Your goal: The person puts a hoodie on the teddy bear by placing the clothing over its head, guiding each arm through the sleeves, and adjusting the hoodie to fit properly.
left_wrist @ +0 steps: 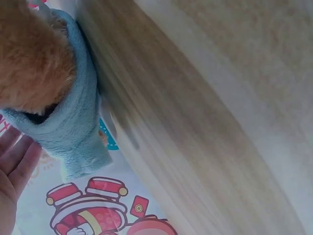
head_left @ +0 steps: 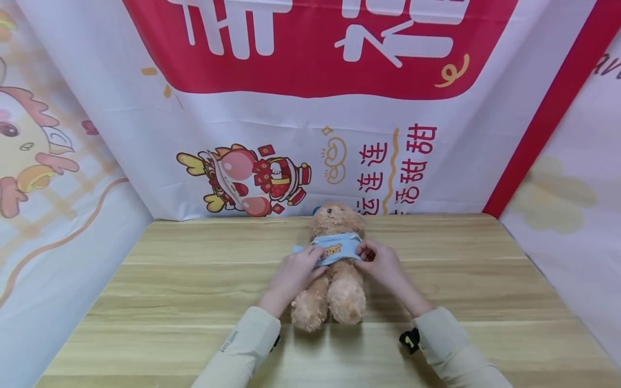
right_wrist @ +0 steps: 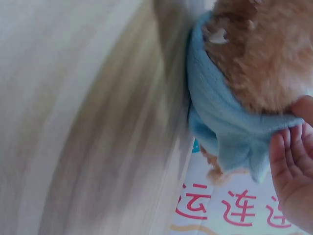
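A fluffy light-brown teddy bear lies on the table with its feet toward me and its head at the far end. It wears a light blue doll shirt with a small bear face on the front. At the shirt's lower left, my left hand holds the hem; in the left wrist view its fingers lie along the blue cloth, the thumb out of sight. My right hand pinches the hem on the other side. The right wrist view shows the cloth between thumb and fingers.
The wood-grain table meets a printed cloth backdrop right behind the bear's head. Printed side cloths hang at left and right. A small teal dotted piece shows near the bear's head.
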A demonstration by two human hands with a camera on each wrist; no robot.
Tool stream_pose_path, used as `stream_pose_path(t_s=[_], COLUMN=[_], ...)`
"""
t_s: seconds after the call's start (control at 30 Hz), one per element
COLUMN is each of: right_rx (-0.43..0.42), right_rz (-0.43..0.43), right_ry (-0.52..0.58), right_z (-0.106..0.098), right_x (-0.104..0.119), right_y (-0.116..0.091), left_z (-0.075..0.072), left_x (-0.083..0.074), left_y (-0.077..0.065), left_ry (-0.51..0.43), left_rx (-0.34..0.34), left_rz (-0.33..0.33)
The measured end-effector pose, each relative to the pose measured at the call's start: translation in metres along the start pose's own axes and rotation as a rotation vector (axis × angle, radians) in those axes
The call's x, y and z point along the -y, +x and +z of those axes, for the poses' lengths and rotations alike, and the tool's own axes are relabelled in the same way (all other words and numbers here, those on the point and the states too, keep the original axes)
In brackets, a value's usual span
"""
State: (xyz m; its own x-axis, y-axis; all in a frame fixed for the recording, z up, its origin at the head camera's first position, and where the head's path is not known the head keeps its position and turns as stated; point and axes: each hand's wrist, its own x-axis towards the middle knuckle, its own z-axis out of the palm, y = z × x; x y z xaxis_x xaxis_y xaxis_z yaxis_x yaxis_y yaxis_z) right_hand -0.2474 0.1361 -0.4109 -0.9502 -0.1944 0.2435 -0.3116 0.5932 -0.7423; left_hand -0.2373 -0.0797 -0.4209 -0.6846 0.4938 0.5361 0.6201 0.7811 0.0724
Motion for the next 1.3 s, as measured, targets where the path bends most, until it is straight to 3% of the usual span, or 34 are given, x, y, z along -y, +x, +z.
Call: stream_pose_path(t_s=[0.33,0.53,0.67,0.8,0.93,1.1,1.3], right_rx=[-0.023,0.039,0.108,0.14,0.11,0.055,-0.002], right_rz=[-0.07,0.052,0.053,0.031,0.027,-0.009,-0.016], right_ry=[-0.107,0.032,0.085,0.096,0.127,0.083,0.002], right_z=[-0.004,-0.008,-0.014,-0.019,-0.019,-0.013,-0.011], right_x=[0.0,0.003,0.003,-0.002,-0.011,-0.015,-0.014], right_y=[-0.001,-0.001,-0.001,-0.001,-0.001,-0.002,-0.002], left_z=[-0.001,-0.004,-0.004,0.001,0.003,0.003,0.007], left_x=[-0.002,-0.006,-0.008,-0.006,-0.005,-0.007,-0.01], left_y=[-0.001,0.0,0.0,0.0,0.001,0.002,0.004], left_ry=[0.075,0.071,0.078,0.114,0.148,0.158,0.017], left_rx=[-0.052,-0.004,0.03,-0.009,-0.06,-0.046,-0.074], left_rz=[0.033,0.033,0.029,0.054,0.069,0.033,0.045])
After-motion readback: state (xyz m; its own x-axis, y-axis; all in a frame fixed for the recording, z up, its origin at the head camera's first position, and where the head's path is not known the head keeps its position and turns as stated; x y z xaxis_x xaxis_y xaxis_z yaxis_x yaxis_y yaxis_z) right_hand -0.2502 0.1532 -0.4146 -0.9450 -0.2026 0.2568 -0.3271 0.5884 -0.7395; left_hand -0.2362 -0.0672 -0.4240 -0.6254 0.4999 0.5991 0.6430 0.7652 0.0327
